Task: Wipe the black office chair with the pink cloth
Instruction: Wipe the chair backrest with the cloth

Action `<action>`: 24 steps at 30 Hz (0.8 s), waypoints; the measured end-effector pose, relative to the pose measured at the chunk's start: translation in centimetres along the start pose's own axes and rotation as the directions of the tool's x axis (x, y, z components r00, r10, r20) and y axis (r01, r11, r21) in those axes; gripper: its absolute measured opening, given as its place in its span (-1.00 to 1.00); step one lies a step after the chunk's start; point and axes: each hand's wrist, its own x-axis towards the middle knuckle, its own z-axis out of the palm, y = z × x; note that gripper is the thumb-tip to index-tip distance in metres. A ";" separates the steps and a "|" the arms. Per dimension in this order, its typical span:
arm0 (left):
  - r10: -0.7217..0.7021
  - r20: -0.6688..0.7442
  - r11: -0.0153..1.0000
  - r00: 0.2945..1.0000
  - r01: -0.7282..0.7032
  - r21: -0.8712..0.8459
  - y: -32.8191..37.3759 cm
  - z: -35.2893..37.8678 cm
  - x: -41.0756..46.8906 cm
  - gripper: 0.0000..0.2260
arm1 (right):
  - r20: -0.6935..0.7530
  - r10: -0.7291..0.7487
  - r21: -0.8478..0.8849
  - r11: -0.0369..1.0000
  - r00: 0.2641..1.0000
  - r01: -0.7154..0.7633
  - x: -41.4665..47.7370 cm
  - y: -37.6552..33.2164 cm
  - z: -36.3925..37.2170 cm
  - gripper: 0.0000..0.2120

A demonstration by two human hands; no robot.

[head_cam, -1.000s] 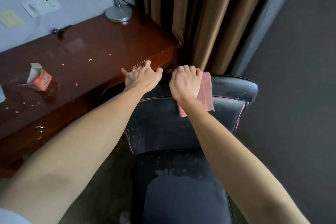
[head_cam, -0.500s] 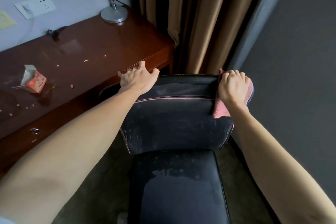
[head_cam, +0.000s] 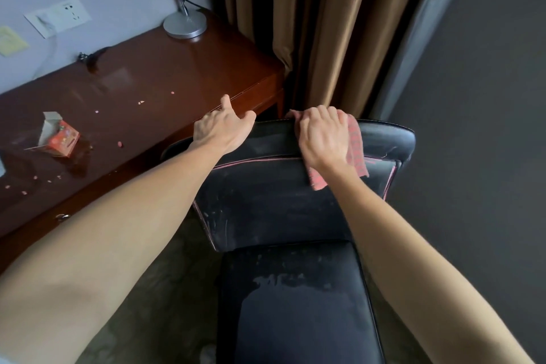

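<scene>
Wiping step in hand: right hand (head_cam: 323, 139) grips pink woven cloth (head_cam: 356, 146), draped over backrest top rim of black padded office chair (head_cam: 266, 201) near mid-rim, left hand (head_cam: 221, 130) lies open steadying rim's left end; next prob. needs sideways stroke w/ firm downward pressure.

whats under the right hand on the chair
A pink cloth, pressed onto the top edge of the black leather office chair by the right hand. The chair surface beneath it is hidden.
</scene>
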 end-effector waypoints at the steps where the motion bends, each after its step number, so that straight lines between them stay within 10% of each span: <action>1: 0.002 0.003 1.000 1.000 -0.002 -0.002 0.1 0.0 0.0 -0.35 | 0.000 0.014 -0.017 1.000 1.000 -0.014 0.0 1.6 -0.5 -0.71; 10: 0.005 0.022 0.999 1.000 -0.006 0.038 0.6 0.4 0.1 -0.38 | 0.038 0.420 -0.023 0.908 0.907 -0.419 -0.1 10.0 -2.4 -0.57; 24: 0.024 -0.005 0.999 1.000 -0.024 0.022 -0.7 -0.2 -0.9 -0.38 | 0.054 -0.012 -0.004 1.000 0.998 0.012 -0.4 -2.8 -0.3 -0.59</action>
